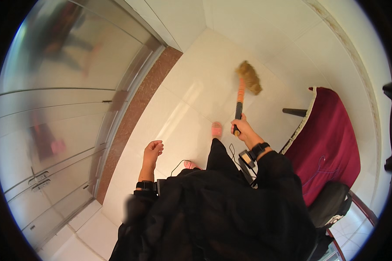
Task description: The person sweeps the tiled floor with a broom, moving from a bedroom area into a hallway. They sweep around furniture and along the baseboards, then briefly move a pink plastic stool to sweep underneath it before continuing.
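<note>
My right hand [242, 128] grips the black upper part of a broom handle, with the handle's end showing below my fist. The broom [240, 89] has an orange lower handle and a brown bristle head [250, 77], slightly blurred, over the pale tiled floor [199, 84]. My left hand [153, 151] hangs in the air at the left, empty, its fingers loosely curled. Both wrists carry black straps, and a small device [247, 158] sits at the right wrist.
At the left stand shiny metal double doors [68, 114] with a reddish-brown stone threshold [134, 114]. A dark red cloth with a fringed edge [330, 140] covers a piece of furniture at the right. Near it lies a black bag [333, 202]. Pink slippers [217, 129] are on my feet.
</note>
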The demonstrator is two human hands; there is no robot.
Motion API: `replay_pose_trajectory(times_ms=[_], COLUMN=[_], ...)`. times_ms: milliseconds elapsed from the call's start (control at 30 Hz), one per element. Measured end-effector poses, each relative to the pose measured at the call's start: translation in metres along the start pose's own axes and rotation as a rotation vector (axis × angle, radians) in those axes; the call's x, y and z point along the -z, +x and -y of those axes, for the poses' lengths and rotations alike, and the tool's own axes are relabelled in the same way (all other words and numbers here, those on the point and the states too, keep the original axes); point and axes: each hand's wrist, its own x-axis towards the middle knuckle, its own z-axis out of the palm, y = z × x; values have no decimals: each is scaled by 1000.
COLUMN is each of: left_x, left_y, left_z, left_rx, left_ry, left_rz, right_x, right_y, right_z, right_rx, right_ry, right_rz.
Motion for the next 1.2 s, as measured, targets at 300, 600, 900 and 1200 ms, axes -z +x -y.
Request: replay_pose_trajectory(times_ms=[300,600,900,1200], left_x=[-4,25,58,115], left_y=[10,-26,-46,-68], left_z=[0,39,80,143], left_rx=[35,116,128,37], left_ry=[-130,-259,-381,-513], left_rz=[-61,-248,-302,-281], right_x=[-5,-164,-177,-147], right_y=[7,121,0,-98], right_z=[186,60,-75,-24], right_rx=[31,20,-384,-440], right_ry=[-72,-601,-922,-606], right_rz=[255,175,513,597])
